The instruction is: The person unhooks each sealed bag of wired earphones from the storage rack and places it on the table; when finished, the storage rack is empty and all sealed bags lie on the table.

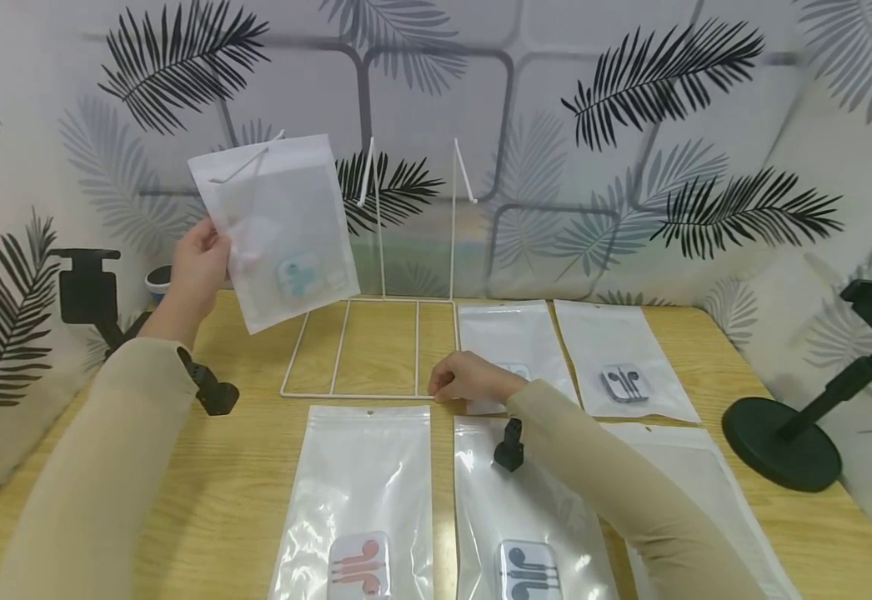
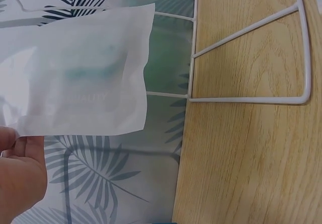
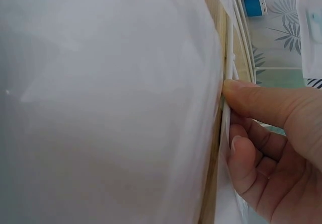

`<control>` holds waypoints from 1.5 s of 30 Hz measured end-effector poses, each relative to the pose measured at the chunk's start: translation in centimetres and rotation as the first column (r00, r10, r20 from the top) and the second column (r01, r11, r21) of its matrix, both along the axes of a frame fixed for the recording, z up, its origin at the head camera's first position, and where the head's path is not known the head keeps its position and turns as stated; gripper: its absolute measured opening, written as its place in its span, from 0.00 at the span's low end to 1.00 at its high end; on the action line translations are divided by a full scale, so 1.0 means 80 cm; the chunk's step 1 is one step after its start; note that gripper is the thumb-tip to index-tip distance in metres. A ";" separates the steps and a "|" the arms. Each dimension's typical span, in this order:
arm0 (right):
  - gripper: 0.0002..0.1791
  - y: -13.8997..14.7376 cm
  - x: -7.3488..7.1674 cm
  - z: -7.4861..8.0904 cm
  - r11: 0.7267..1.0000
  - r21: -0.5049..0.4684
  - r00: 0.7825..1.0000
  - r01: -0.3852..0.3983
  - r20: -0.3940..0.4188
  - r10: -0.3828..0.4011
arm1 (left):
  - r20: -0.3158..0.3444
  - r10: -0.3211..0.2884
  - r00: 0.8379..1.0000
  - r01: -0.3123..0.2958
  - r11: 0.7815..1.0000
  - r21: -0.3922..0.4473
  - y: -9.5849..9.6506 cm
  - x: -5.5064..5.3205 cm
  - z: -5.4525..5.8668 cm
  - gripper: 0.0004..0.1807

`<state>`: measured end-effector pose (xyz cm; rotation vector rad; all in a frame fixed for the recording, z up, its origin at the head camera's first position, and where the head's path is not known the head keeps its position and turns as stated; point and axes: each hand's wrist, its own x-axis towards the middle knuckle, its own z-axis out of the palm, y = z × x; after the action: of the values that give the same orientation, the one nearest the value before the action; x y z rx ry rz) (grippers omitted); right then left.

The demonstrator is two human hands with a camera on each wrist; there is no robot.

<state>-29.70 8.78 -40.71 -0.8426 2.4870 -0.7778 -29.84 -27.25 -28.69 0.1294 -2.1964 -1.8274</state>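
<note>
A white zip pouch [image 1: 278, 217] with teal earphones showing through hangs tilted at the left, a rack hook [image 1: 244, 162] lying across its top. My left hand [image 1: 199, 258] pinches the pouch's left edge between thumb and fingers; the left wrist view shows this grip [image 2: 22, 173] at the border of the film. The white wire rack [image 1: 361, 396] stands at the table's back, two bare hooks in its middle. At the front right corner of its base my right hand [image 1: 473, 377] pinches the wire, thumb on top in the right wrist view.
Pouches with pink earphones [image 1: 361, 567] and dark earphones [image 1: 528, 571] lie in front of the rack, several more to its right, one with boxed earphones [image 1: 623, 383]. Black stands rise at the left [image 1: 89, 287] and right [image 1: 781, 442]. A patterned cloth [image 1: 593, 92] backs the table.
</note>
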 end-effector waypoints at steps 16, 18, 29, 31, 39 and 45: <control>0.02 0.001 -0.001 -0.003 1.000 -0.010 1.000 -0.012 -0.007 0.012 | -0.034 -0.141 0.989 0.144 0.978 0.153 -0.017 0.026 -0.005 0.25; 0.02 0.001 -0.002 -0.003 1.000 -0.012 1.000 -0.014 -0.007 0.014 | -0.033 -0.156 0.987 0.159 0.974 0.163 -0.019 0.030 -0.006 0.27; 0.02 0.000 0.001 0.001 1.000 -0.011 1.000 -0.016 -0.009 0.016 | -0.101 -0.242 0.965 0.258 0.946 0.197 -0.031 0.048 -0.010 0.20; 0.02 0.000 0.001 0.001 1.000 -0.008 1.000 -0.007 -0.003 0.007 | -0.102 -0.254 0.962 0.269 0.944 0.191 -0.032 0.052 -0.010 0.20; 0.02 -0.001 0.001 -0.001 1.000 0.002 1.000 0.021 0.014 -0.021 | -0.090 -0.300 0.950 0.311 0.938 0.151 -0.039 0.067 -0.010 0.27; 0.02 -0.002 0.003 0.003 1.000 0.002 1.000 0.011 -0.001 -0.011 | -0.102 -0.334 0.937 0.348 0.921 0.178 -0.042 0.078 -0.010 0.27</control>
<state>-29.45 8.62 -40.50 -0.8289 2.4947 -0.7785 -23.59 -30.64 -29.50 -0.2951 -2.0895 -2.1917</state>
